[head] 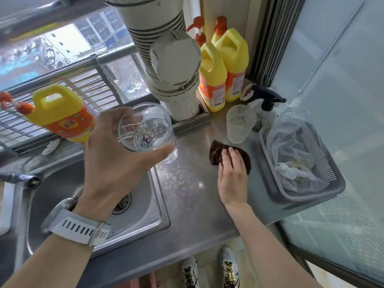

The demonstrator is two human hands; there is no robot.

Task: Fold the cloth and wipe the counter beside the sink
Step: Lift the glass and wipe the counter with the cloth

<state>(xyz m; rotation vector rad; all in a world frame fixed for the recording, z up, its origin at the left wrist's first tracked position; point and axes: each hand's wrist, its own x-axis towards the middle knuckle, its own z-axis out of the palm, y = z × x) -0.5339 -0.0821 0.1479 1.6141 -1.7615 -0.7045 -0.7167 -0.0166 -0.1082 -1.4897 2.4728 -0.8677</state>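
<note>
Brown cloth (216,151), bunched rather than neatly folded, lies on the steel counter (193,183) right of the sink (149,221). Right hand (232,173) rests on it, palm down, fingers spread flat, pressing rather than gripping. Left hand (110,161) is curled around a clear glass (147,129), held lifted above the sink's far right corner. Second glass (239,123) stands just beyond the cloth; grey basket (332,183) sits to the right. Judgement: wiping under way. Keep palm pressure even, use overlapping strokes, steer clear of the standing glass, cover the spot the lifted glass leaves bare.
</note>
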